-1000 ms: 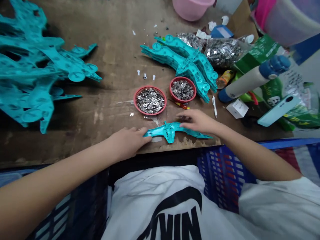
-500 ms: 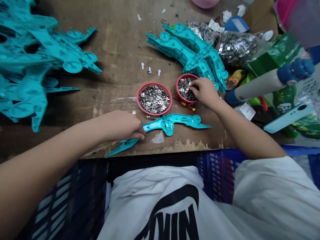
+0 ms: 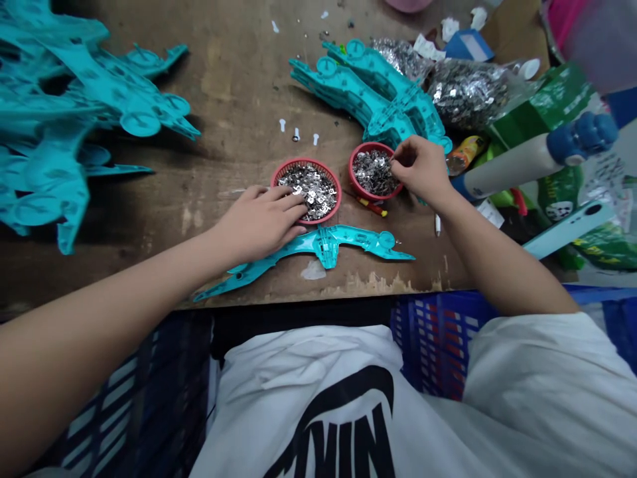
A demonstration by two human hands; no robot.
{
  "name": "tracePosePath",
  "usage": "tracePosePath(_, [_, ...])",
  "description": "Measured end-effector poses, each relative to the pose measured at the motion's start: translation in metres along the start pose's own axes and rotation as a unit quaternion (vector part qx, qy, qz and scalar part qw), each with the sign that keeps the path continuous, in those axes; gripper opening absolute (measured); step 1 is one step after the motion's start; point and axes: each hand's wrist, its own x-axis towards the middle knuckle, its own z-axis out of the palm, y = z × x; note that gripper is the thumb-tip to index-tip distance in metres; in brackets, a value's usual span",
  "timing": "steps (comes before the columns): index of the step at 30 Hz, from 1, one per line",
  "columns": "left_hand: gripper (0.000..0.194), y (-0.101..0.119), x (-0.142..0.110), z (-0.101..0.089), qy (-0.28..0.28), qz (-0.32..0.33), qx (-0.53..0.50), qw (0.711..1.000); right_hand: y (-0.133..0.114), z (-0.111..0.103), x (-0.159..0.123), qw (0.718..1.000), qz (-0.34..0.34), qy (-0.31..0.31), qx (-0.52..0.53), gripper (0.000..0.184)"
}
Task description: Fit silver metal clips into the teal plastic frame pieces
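Note:
My left hand lies with fingers stretched over the near-left rim of a red basket full of small flat metal pieces. Below that hand, a curved turquoise plastic part rests along the table edge, its left stretch partly behind the hand. At the right rim of a smaller red bowl, my right hand has thumb and fingertips pinched together. Small metal pieces fill this bowl. Whatever the pinch holds is too small to make out.
Turquoise parts are heaped at the left, with another stack behind the bowl. Bags of metal pieces, a white-and-blue bottle and a phone crowd the right. A yellow-red screwdriver lies by the bowl.
My left hand has moved from the turquoise part up to the larger basket, and its fingers have spread. My right hand has drawn back from inside the small bowl to its right rim.

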Motion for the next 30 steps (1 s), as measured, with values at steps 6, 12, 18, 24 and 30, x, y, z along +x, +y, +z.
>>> tracePosePath(6, [0.043,-0.005,0.003,-0.006,0.029,0.007,-0.032,0.999,-0.081,-0.032,-0.091,0.985,0.003,-0.105,0.135,0.029])
tracePosePath(12, [0.047,-0.018,0.011,-0.012,0.057,0.021,-0.068,0.996,-0.075,-0.015,-0.137,0.97,0.003,-0.191,0.152,0.023])
tracePosePath(18, [0.041,-0.03,0.012,-0.01,0.082,-0.015,-0.068,0.994,-0.058,0.012,-0.127,0.951,-0.039,-0.262,0.162,0.019])
tracePosePath(24, [0.053,-0.03,0.014,-0.007,0.063,-0.018,-0.051,0.997,-0.072,0.004,-0.133,0.95,-0.058,-0.233,0.198,0.02])
tracePosePath(30, [0.057,-0.025,0.011,-0.002,0.032,0.0,-0.051,0.998,-0.067,-0.005,-0.126,0.958,-0.049,-0.197,0.202,0.018])
